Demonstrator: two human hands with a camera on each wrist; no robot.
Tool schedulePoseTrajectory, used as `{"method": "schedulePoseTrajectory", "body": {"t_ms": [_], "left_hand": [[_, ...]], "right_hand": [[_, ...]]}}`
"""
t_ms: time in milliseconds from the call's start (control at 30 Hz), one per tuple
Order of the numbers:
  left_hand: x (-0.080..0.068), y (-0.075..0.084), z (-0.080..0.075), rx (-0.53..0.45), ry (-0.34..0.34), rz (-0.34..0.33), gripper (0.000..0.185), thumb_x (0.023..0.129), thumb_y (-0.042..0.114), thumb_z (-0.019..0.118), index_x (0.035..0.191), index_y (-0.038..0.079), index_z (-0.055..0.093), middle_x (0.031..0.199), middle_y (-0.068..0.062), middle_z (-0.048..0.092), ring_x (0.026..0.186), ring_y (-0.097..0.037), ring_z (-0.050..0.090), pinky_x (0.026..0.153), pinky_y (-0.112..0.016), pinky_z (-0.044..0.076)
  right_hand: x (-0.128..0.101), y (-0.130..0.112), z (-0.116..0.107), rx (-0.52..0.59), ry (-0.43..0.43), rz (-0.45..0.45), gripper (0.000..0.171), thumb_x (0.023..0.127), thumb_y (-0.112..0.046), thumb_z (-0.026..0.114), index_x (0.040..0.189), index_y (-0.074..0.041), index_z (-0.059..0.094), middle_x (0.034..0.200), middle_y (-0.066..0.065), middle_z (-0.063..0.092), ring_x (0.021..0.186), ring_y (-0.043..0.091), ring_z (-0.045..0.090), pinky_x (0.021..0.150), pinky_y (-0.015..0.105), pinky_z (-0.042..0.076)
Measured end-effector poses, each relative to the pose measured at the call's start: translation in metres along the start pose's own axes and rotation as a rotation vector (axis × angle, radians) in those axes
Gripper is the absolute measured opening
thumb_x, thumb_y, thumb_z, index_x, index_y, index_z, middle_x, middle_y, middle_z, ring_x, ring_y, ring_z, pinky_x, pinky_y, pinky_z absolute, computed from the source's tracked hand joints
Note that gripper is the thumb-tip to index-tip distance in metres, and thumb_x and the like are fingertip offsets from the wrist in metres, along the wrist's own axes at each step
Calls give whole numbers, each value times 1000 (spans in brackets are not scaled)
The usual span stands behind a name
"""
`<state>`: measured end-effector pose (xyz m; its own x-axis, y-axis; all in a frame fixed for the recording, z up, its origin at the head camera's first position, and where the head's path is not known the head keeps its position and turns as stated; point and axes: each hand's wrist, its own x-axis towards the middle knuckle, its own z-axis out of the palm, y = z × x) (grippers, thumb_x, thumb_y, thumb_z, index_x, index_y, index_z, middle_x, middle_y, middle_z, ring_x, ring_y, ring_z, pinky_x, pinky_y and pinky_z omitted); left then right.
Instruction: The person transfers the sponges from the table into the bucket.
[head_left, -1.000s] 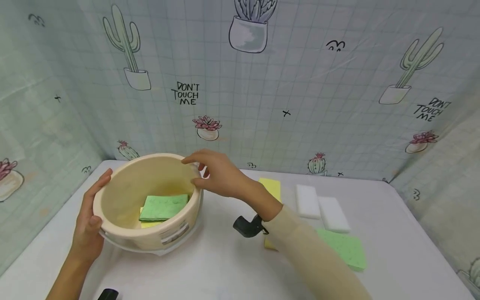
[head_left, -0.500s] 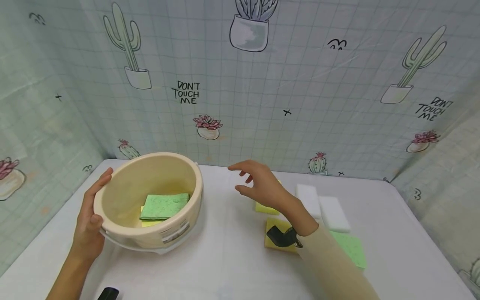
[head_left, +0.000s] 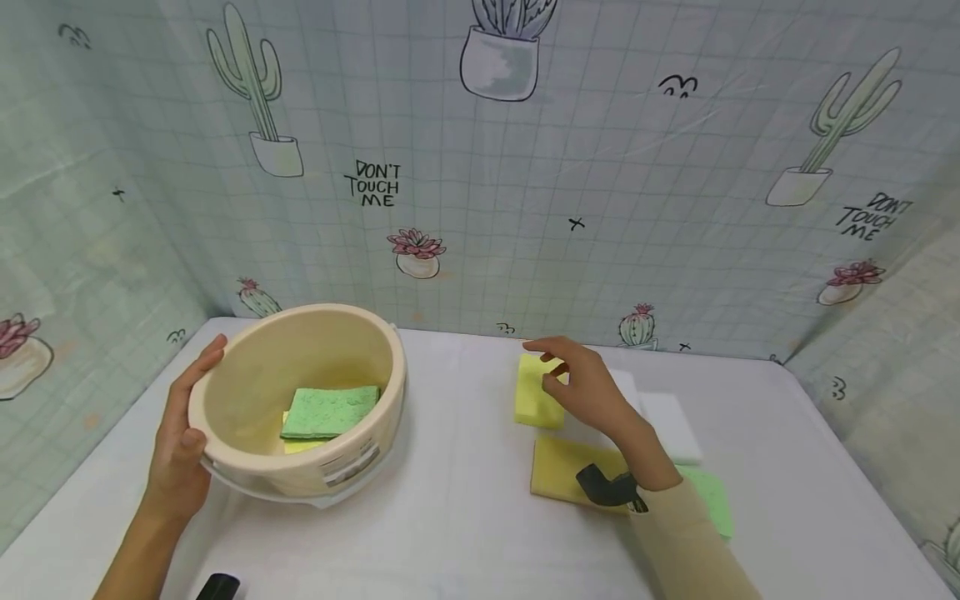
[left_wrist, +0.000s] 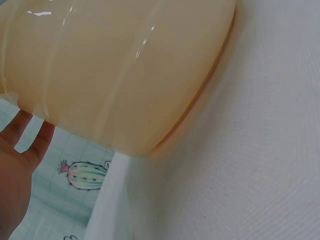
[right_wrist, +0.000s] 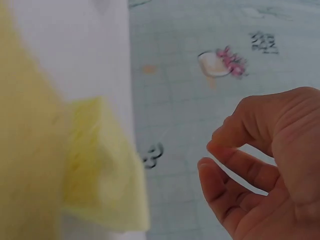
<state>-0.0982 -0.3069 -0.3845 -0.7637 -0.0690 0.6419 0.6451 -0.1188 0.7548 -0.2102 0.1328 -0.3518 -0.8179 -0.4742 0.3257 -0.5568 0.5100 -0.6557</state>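
— Plastic bowl [head_left: 300, 417], cream, sits at the left of the white table [head_left: 450, 517]. My left hand [head_left: 176, 442] holds it: palm against the outer wall, thumb hooked over the rim, fingers wrapped on the side. The left wrist view shows only the bowl's glossy wall [left_wrist: 125, 70] and the edge of my palm [left_wrist: 17, 170].

— What is inside it?

— Green sponge [head_left: 330, 411] lying flat on the bottom, with a yellow one under it, only its edge showing.

— And your other hand?

— My right hand [head_left: 588, 387] hovers over the far yellow sponge [head_left: 536, 392], right of the bowl and well apart from it. Fingers loosely curled, thumb and forefinger apart, nothing held. From the head view I cannot tell whether the fingertips touch the sponge. In the right wrist view the fingers [right_wrist: 235, 170] are bent with a gap to the blurred sponge [right_wrist: 107, 170].

— Anything else near it?

— Second yellow sponge [head_left: 562, 479] nearer me, partly under my wrist. Two white sponges [head_left: 671, 425] side by side behind my hand, one mostly hidden. Green sponge [head_left: 708, 500] at the right, beside my cream sleeve [head_left: 690, 542]. Cactus-print curtain [head_left: 525, 167] behind the table.
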Motion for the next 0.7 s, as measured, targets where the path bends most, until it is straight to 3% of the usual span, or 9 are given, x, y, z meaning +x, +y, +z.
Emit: {"method": "schedulePoseTrajectory", "body": {"t_ms": [233,367,533,700], "left_hand": [[1,-1,0,4,-1,10,74,87,33,63,145,-2,32,156,-14,19,141,-25,15,109,-22,20],[3,-1,1,-3,-7,23,74,88,32,63,145,-3,32,155,-15,19,141,-25,14,109,-22,19],[4,-2,1,-20,-12,18,74,88,31,63,145,-3,31,155,-15,18,141,-26,14,109,-22,21],[2,-1,1,-7,-2,9,74,88,32,63,145,-3,32,156,-14,19,141,-26,15,108,-21,22]], "right_hand": [[-11,32,1,8,4,38,45,84,6,58,128,-5,58,131,12,53,117,31,49,86,42,50],[-14,40,2,32,-9,75,51,82,6,59,132,-5,54,138,15,46,126,34,43,95,48,45],[-16,48,2,56,-56,149,59,81,7,57,138,-6,48,142,16,42,127,36,43,99,46,42],[-16,56,2,64,-79,125,60,81,11,53,139,-2,45,144,20,38,132,36,35,102,48,38]]}}
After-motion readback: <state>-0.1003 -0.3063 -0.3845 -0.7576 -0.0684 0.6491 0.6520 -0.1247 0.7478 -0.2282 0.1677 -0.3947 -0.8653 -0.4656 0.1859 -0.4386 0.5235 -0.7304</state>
